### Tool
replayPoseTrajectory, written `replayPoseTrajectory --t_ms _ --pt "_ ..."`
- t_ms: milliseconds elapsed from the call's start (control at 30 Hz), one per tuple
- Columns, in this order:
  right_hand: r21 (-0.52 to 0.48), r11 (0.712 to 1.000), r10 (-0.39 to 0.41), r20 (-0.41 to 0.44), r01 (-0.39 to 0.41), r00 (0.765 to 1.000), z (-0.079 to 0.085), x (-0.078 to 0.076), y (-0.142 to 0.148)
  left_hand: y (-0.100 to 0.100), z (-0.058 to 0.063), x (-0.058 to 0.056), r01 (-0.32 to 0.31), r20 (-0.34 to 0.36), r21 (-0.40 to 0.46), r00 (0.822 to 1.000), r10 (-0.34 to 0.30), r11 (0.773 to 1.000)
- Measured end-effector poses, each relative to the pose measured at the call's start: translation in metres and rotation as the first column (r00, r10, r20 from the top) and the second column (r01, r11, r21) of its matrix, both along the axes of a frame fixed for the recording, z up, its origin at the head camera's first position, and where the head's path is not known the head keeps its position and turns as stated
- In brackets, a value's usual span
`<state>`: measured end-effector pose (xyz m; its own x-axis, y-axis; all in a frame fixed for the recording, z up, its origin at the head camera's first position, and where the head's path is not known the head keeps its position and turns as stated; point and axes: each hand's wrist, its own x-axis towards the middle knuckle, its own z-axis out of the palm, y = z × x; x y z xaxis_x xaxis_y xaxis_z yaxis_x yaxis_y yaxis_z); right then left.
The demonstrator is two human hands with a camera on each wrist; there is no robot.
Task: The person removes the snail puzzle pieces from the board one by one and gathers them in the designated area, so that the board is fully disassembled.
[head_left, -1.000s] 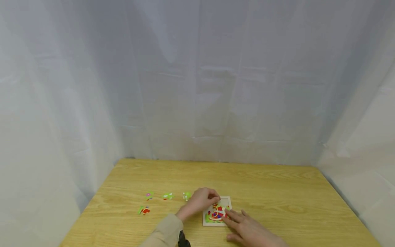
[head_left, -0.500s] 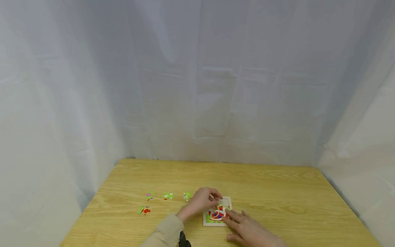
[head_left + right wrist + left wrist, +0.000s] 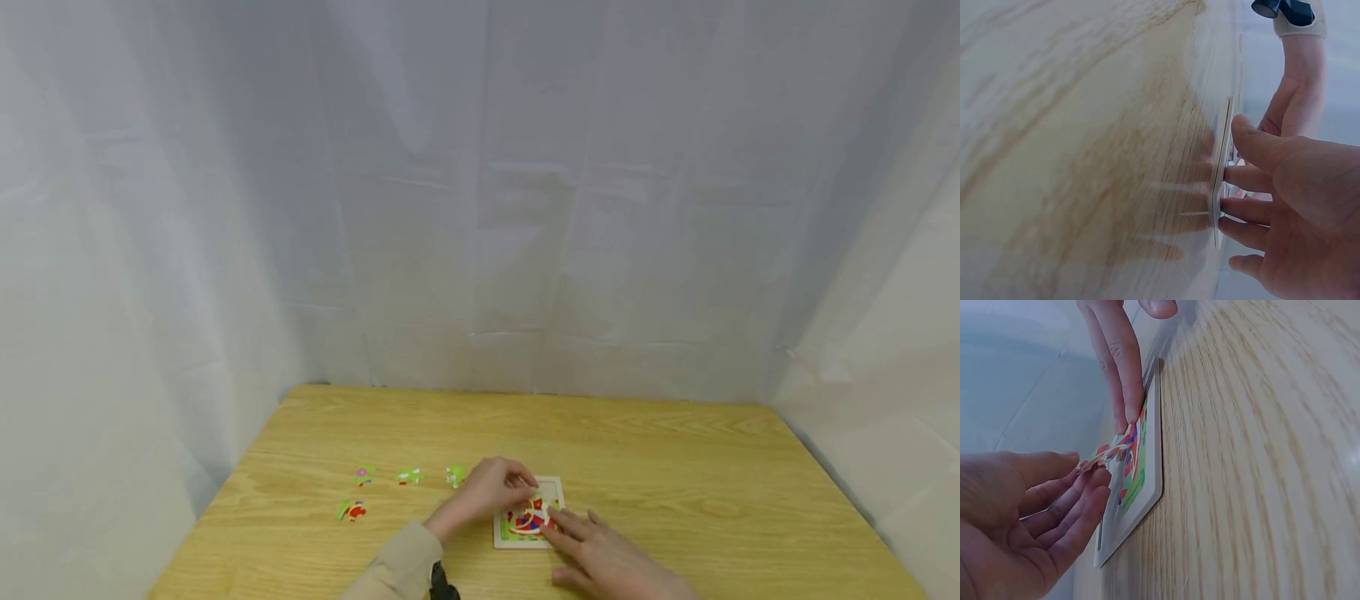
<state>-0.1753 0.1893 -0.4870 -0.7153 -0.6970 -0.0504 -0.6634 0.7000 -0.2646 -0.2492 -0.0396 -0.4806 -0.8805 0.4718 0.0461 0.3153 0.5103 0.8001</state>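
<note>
Left hand (image 3: 1032, 525) pinches a piece (image 3: 1097, 456) over the board (image 3: 1154, 444); right hand (image 3: 597, 552) rests straight fingers there — probably to steady it — and more pieces (image 3: 409, 476) lie left of both.

Square pale-rimmed puzzle tray (image 3: 522, 547), flat, partly filled with red, green and blue, under right hand's (image 3: 600, 554) fingertips. Multicoloured puzzle piece (image 3: 1097, 458) pinched in left hand (image 3: 491, 490), tilted over tray. Four loose pieces (image 3: 409, 477), green, white and red among their colours, lie left of left hand, nearest one just beside it.

passage: table (image 3: 720, 483), right side | board (image 3: 517, 546) blocked: left hand (image 3: 495, 487), right hand (image 3: 603, 552)
</note>
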Motion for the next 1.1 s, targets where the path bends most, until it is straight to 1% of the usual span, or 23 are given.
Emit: replayPoseTrajectory --t_ms 267,367,533,633,767,900,1000,1100 --pt "-0.009 1.0 0.007 -0.031 -0.007 0.999 0.002 0.001 -0.001 -0.004 0.0 0.001 -0.018 -0.017 0.009 1.0 0.019 1.0" --pt "-0.014 1.0 0.01 -0.022 -0.01 1.0 0.002 0.001 0.0 -0.006 0.001 -0.003 -0.022 -0.007 0.031 1.0 0.023 0.999" --pt "-0.007 1.0 0.013 -0.019 -0.013 1.0 0.0 -0.001 0.0 -0.014 0.004 -0.01 -0.027 0.034 0.104 0.999 0.023 0.994" --pt "-0.005 1.0 0.014 -0.027 -0.014 1.0 0.001 -0.001 0.0 -0.019 0.006 -0.012 -0.031 0.025 0.114 0.999 0.028 0.993" --pt "-0.005 1.0 0.001 0.0 -0.001 1.0 0.001 -0.001 -0.001 -0.027 0.011 -0.013 -0.034 0.002 0.101 0.999 0.034 0.994" --pt "-0.006 1.0 -0.001 -0.004 0.0 1.0 0.001 -0.001 -0.001 -0.037 0.014 -0.011 -0.037 -0.019 0.075 0.999 0.039 0.996" --pt "-0.007 1.0 0.007 -0.024 -0.007 1.0 0.0 -0.002 -0.001 -0.045 0.015 -0.011 -0.045 -0.04 0.049 0.998 0.047 0.998" --pt "-0.007 1.0 0.0 -0.008 0.0 1.0 0.0 -0.002 -0.002 -0.054 0.014 -0.011 -0.056 -0.072 0.028 0.996 0.058 0.998"
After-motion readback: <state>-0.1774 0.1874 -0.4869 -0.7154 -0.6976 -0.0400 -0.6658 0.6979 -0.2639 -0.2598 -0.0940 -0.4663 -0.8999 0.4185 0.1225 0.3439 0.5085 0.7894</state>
